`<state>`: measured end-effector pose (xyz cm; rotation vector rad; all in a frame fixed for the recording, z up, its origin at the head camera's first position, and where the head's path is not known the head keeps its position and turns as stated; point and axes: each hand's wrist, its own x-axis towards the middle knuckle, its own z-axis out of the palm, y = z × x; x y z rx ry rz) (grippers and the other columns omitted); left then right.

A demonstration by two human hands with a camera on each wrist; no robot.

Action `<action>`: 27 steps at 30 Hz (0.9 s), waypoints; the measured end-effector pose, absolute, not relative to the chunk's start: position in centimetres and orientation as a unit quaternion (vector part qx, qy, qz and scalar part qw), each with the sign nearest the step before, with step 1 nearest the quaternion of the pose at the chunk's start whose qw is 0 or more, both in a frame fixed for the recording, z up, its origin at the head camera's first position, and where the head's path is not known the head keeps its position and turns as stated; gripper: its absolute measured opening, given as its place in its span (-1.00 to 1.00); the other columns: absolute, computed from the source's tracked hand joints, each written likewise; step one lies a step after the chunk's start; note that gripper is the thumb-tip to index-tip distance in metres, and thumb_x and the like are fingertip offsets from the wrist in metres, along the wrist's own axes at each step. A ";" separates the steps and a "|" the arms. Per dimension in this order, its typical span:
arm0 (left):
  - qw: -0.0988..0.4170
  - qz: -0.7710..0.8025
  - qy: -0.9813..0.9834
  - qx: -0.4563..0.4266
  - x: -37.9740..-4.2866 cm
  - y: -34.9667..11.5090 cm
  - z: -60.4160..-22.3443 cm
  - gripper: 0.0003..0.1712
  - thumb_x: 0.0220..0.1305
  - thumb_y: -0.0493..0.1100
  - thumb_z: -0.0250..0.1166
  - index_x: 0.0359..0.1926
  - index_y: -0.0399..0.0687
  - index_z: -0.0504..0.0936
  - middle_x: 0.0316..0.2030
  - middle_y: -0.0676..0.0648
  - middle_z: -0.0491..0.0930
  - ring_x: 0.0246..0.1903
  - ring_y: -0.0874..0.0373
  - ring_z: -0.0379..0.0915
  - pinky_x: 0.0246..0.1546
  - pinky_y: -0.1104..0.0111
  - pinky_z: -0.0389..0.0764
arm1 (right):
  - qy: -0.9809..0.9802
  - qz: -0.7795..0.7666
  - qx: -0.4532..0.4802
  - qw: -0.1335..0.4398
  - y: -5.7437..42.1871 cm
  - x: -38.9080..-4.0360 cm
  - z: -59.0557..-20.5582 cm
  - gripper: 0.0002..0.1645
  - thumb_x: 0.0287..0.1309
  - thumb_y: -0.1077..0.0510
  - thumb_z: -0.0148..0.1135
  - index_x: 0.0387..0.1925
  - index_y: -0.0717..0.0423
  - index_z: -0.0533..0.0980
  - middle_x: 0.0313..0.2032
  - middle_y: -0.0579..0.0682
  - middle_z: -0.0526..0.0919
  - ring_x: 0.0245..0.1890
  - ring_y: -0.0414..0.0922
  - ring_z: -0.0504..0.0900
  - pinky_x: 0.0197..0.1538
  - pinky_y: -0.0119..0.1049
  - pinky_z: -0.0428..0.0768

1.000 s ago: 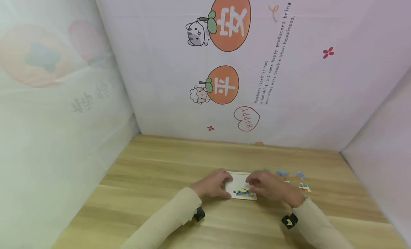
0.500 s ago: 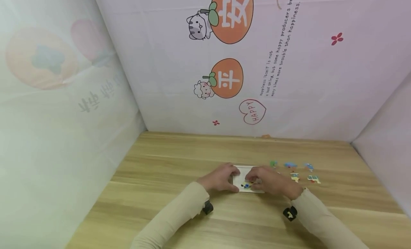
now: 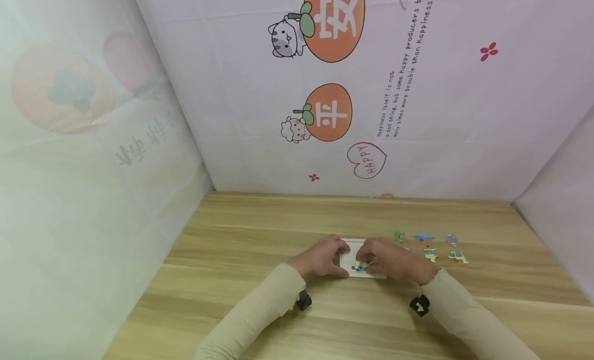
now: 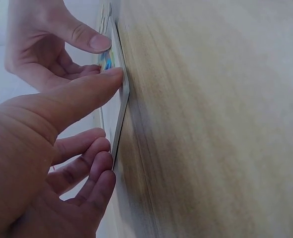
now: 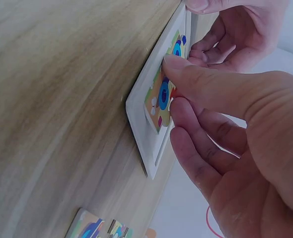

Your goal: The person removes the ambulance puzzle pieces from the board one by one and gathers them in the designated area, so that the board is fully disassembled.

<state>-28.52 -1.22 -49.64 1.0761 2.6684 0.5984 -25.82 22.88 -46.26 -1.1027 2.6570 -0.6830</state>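
A white puzzle tray (image 3: 353, 244) lies flat on the wooden table between both hands. My left hand (image 3: 322, 256) grips its left end, thumb on the near edge and fingertips at the far edge. Inside the tray, along its near side, colourful puzzle pieces (image 5: 154, 110) with blue wheels form a strip. My right hand (image 3: 392, 258) pinches at the piece on the right of this strip between thumb and fingers. In the right wrist view that piece sits slightly tilted over the white tray floor, and the right thumb (image 5: 179, 64) overlaps the strip.
Several loose puzzle pieces (image 3: 424, 236) lie on the table (image 3: 260, 221) to the right of the tray, in two rough rows, the outermost being a yellow-and-white piece (image 3: 458, 257). Printed white cloth walls (image 3: 250, 143) rise behind the table and at both sides.
The view has shifted slightly, so the tray and loose pieces appear farther right and higher. My right hand has come closer over the strip of pieces; the left keeps its grip on the tray.
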 end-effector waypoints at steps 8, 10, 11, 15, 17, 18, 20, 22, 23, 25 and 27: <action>0.101 0.201 0.905 0.360 -28.3 -1.2 -49.2 -0.28 0.20 0.10 0.60 0.28 -0.12 0.61 0.10 -0.02 0.59 0.09 0.23 0.50 0.22 0.46 0.56 | 0.886 -0.245 -0.385 0.080 23.0 -26.1 -46.5 -0.73 0.15 0.34 0.53 -0.10 0.11 0.72 -0.20 -0.10 0.71 -0.21 -0.19 0.62 -0.14 -0.21 0.72; 0.100 0.201 0.905 0.361 -28.2 -1.1 -49.1 -0.28 0.19 0.10 0.60 0.26 -0.12 0.62 0.08 -0.01 0.59 0.07 0.25 0.50 0.19 0.47 0.56 | 0.884 -0.251 -0.387 0.081 23.2 -26.2 -46.5 -0.74 0.16 0.34 0.52 -0.11 0.11 0.71 -0.22 -0.10 0.70 -0.22 -0.20 0.61 -0.15 -0.24 0.71; 0.102 0.203 0.905 0.360 -28.1 -1.1 -49.1 -0.29 0.19 0.10 0.60 0.26 -0.12 0.62 0.08 -0.01 0.59 0.07 0.25 0.50 0.19 0.48 0.57 | 0.883 -0.251 -0.388 0.082 23.2 -26.2 -46.6 -0.75 0.17 0.34 0.52 -0.11 0.11 0.70 -0.22 -0.10 0.69 -0.23 -0.21 0.61 -0.16 -0.27 0.70; 0.102 0.211 0.903 0.359 -27.9 -0.9 -49.3 -0.30 0.19 0.09 0.60 0.25 -0.13 0.62 0.08 -0.01 0.60 0.06 0.25 0.51 0.17 0.49 0.57 | 0.880 -0.254 -0.392 0.084 23.5 -26.3 -46.6 -0.76 0.16 0.33 0.52 -0.14 0.08 0.68 -0.26 -0.13 0.67 -0.26 -0.24 0.59 -0.20 -0.37 0.63; 0.101 0.217 0.903 0.358 -27.9 -0.7 -49.4 -0.30 0.19 0.07 0.61 0.25 -0.14 0.62 0.08 -0.03 0.60 0.07 0.23 0.52 0.18 0.50 0.57 | 0.881 -0.252 -0.391 0.087 23.5 -26.4 -46.6 -0.76 0.17 0.33 0.52 -0.16 0.06 0.67 -0.27 -0.15 0.66 -0.27 -0.26 0.57 -0.20 -0.39 0.60; 0.098 0.218 0.902 0.359 -27.8 -0.7 -49.4 -0.30 0.18 0.07 0.61 0.24 -0.15 0.62 0.07 -0.03 0.61 0.06 0.23 0.52 0.17 0.50 0.56 | 0.881 -0.251 -0.391 0.087 23.5 -26.4 -46.6 -0.77 0.17 0.33 0.52 -0.18 0.05 0.67 -0.28 -0.16 0.66 -0.28 -0.27 0.56 -0.21 -0.40 0.59; 0.092 0.219 0.902 0.361 -27.8 -0.6 -49.4 -0.30 0.17 0.06 0.62 0.23 -0.16 0.63 0.06 -0.04 0.61 0.05 0.23 0.52 0.17 0.51 0.56 | 0.881 -0.253 -0.389 0.090 23.5 -26.5 -46.4 -0.81 0.20 0.32 0.49 -0.21 0.03 0.67 -0.30 -0.17 0.66 -0.30 -0.29 0.55 -0.23 -0.41 0.58; 0.088 0.217 0.902 0.362 -27.7 -0.5 -49.3 -0.30 0.17 0.06 0.63 0.23 -0.17 0.63 0.06 -0.04 0.61 0.04 0.24 0.52 0.17 0.52 0.56 | 0.881 -0.256 -0.388 0.092 23.4 -26.5 -46.3 -0.85 0.26 0.33 0.45 -0.24 0.03 0.67 -0.31 -0.18 0.66 -0.32 -0.33 0.54 -0.24 -0.42 0.59; 0.088 0.216 0.903 0.362 -27.7 -0.5 -49.3 -0.30 0.17 0.06 0.63 0.23 -0.17 0.63 0.06 -0.04 0.61 0.04 0.23 0.52 0.17 0.51 0.56 | 0.880 -0.260 -0.387 0.093 23.4 -26.5 -46.3 -0.86 0.28 0.33 0.42 -0.25 0.03 0.66 -0.32 -0.17 0.67 -0.34 -0.34 0.53 -0.26 -0.43 0.59; 0.089 0.209 0.905 0.360 -27.5 -0.6 -49.1 -0.30 0.18 0.07 0.62 0.24 -0.16 0.63 0.07 -0.03 0.60 0.05 0.24 0.52 0.17 0.51 0.56 | 0.876 -0.271 -0.387 0.097 23.3 -26.6 -46.2 -0.87 0.33 0.34 0.37 -0.27 0.05 0.66 -0.33 -0.16 0.67 -0.37 -0.35 0.52 -0.28 -0.44 0.59; 0.093 0.203 0.907 0.357 -27.4 -0.6 -48.8 -0.30 0.19 0.09 0.61 0.24 -0.15 0.62 0.07 -0.02 0.59 0.05 0.25 0.51 0.17 0.51 0.56 | 0.872 -0.276 -0.393 0.094 23.2 -26.6 -46.2 -0.86 0.34 0.36 0.35 -0.28 0.07 0.66 -0.34 -0.16 0.68 -0.39 -0.37 0.50 -0.30 -0.45 0.59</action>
